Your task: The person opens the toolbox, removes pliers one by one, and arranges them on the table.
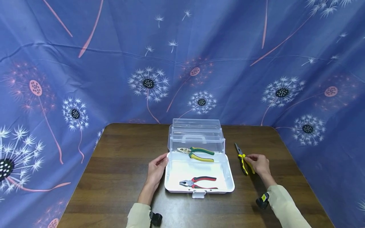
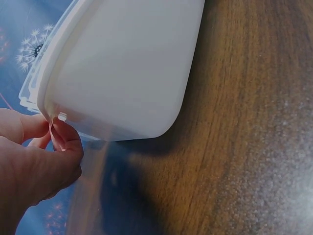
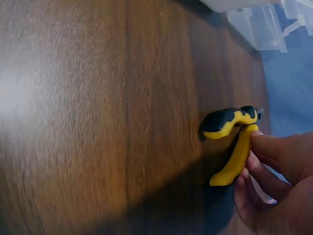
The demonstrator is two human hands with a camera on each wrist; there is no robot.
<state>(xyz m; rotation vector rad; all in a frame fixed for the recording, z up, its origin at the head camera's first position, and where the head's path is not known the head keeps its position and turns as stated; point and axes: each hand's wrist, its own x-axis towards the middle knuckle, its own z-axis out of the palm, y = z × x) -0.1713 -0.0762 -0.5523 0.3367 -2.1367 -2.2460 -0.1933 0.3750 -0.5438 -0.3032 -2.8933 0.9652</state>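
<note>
A white box (image 1: 199, 171) with a raised clear lid stands on the table. The left hand (image 1: 155, 171) pinches its left rim between thumb and fingers; in the left wrist view the hand (image 2: 41, 156) grips the edge of the box (image 2: 127, 68). At the right of the box, the right hand (image 1: 259, 164) pinches one handle of yellow-and-black long-nose pliers (image 1: 242, 159). The right wrist view shows that hand (image 3: 276, 181) with thumb and fingers on the yellow handle (image 3: 234, 161). Green-and-yellow pliers (image 1: 199, 153) and red-and-black pliers (image 1: 198, 182) lie at the box.
Brown wooden table (image 1: 122, 158) extends on both sides of the box. A blue cloth with dandelion prints (image 1: 233, 63) hangs behind it. The clear lid (image 1: 196, 129) stands up at the back, and a latch (image 1: 198, 194) sticks out at the front.
</note>
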